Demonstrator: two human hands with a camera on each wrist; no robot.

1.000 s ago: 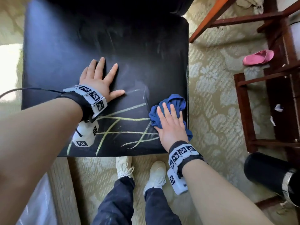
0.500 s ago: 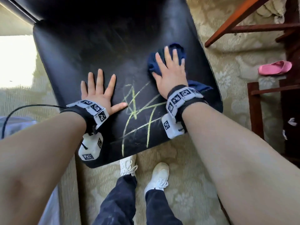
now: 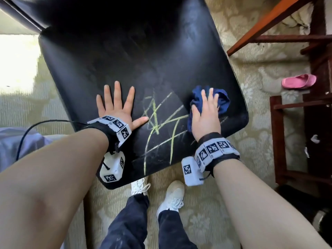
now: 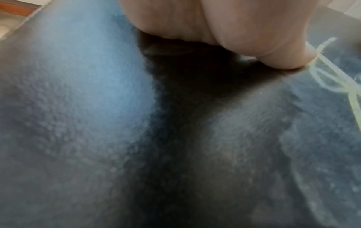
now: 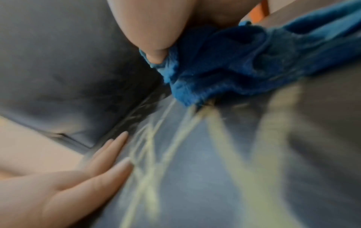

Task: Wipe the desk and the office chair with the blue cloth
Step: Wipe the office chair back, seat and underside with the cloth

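The black leather seat of the office chair (image 3: 125, 60) fills the head view, with yellow-green scribbled lines (image 3: 159, 126) near its front edge. My left hand (image 3: 116, 106) lies flat on the seat with fingers spread, just left of the scribbles. My right hand (image 3: 206, 112) presses the bunched blue cloth (image 3: 222, 101) onto the seat at the right of the scribbles, near the seat's right edge. In the right wrist view the blue cloth (image 5: 244, 64) sits under my thumb, and the yellow lines (image 5: 175, 138) run out from beneath it. The left wrist view shows the seat (image 4: 78, 108) and my palm resting on it.
Patterned beige carpet (image 3: 260, 83) surrounds the chair. Dark wooden furniture legs (image 3: 276, 141) stand at the right, with a pink slipper (image 3: 298, 81) beside them. My white shoes (image 3: 170, 196) are just below the seat's front edge. A black cable (image 3: 36, 126) trails from my left wrist.
My right hand has dragged the blue cloth from the back right of the seat toward the front, right of the scribbles. The left hand stays flat on the seat.
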